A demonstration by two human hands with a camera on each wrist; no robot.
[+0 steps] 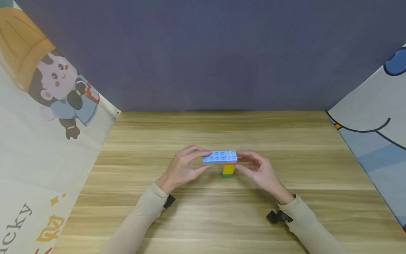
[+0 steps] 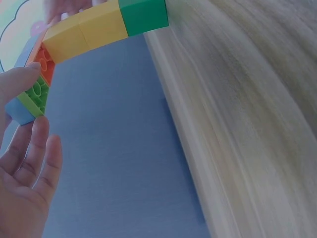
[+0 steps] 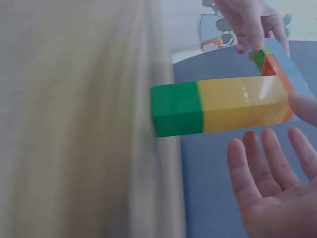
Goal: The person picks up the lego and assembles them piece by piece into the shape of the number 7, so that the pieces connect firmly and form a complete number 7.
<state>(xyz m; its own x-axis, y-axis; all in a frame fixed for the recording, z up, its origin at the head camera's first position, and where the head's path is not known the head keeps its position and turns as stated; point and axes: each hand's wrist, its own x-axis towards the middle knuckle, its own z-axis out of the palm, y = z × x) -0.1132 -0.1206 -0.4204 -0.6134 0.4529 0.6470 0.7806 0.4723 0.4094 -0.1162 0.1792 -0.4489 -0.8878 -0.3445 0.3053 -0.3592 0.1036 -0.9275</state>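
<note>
A structure of toy building bricks stands over the table's middle. Blue bricks (image 1: 219,156) lie along its top, above an orange brick (image 2: 45,64) and a lime-green brick (image 2: 37,96). Under the right end runs a column of yellow bricks (image 3: 242,103) with a green brick (image 3: 177,109) at its foot. My left hand (image 1: 185,164) pinches the overhanging left end, thumb against the near side and fingers on the far side. At the other end my right hand (image 1: 258,171) holds the top's corner between thumb and index finger, its remaining fingers loosely spread.
The wood-grain table (image 1: 222,225) reaches back to a dark blue-grey panel (image 1: 222,56). Printed panels with cartoon figures rise at the left (image 1: 38,148) and right (image 1: 371,116). Black straps with small devices (image 1: 279,216) sit at the wrists.
</note>
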